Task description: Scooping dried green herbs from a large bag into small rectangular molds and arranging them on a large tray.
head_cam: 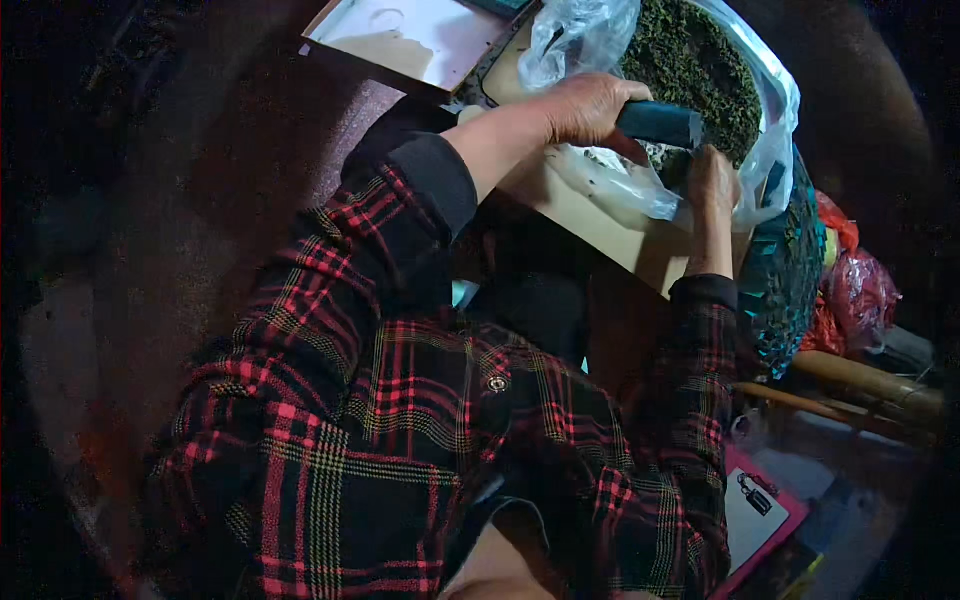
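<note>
My left hand is shut on a dark blue-green rectangular packet, its thumb and fingers around the left end. The packet is held over an open clear plastic bag filled with dark green dried leaves, perhaps tea. At the packet's right end is my right hand, its fingers curled by the near side of the bag; whether it pinches the packet, the bag or leaves cannot be told. The bag rests on a tan cardboard surface.
A shallow open box with a white inside lies at the upper left. Right of the cardboard stand a rounded container with shiny teal pieces and red plastic bags. Wooden poles and a pink-edged board are lower right.
</note>
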Motion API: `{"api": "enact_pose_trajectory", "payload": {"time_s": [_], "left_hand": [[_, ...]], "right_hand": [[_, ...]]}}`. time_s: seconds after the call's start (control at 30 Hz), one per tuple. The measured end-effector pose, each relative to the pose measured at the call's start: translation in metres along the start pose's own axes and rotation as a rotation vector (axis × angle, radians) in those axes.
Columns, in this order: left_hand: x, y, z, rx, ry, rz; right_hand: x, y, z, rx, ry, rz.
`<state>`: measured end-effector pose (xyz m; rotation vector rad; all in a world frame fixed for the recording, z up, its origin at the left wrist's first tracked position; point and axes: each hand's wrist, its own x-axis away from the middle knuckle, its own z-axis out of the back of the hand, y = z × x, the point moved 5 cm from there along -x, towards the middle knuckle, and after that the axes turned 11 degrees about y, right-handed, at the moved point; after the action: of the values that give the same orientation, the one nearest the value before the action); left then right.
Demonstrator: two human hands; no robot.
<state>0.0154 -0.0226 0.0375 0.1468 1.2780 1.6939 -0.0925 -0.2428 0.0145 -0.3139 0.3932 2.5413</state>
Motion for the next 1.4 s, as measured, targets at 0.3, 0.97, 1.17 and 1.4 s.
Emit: {"api": "enact_pose_trajectory", "payload": {"time_s": [0.3,0.97,1.17,1.4], "left_hand": [[0.007,-0.001,0.001,-0.03,0.002,0.007],[0.005,0.0,0.0,-0.069,-0.026,0.024],[0.003,-0.006,0.001,-0.087,-0.037,0.099],[-0.004,-0.014,0.007,-0.158,0.086,0.187]], "right_hand": [[0.001,-0.025,0.028,-0.238,0.135,0.073],[-0.049,-0.014,-0.06,-1.136,0.164,-0.759],[-0.048,-0.022,-0.015,-0.96,0.337,-0.699],[-0.053,-0.006,-0.03,-1.239,0.523,-0.638]]}}
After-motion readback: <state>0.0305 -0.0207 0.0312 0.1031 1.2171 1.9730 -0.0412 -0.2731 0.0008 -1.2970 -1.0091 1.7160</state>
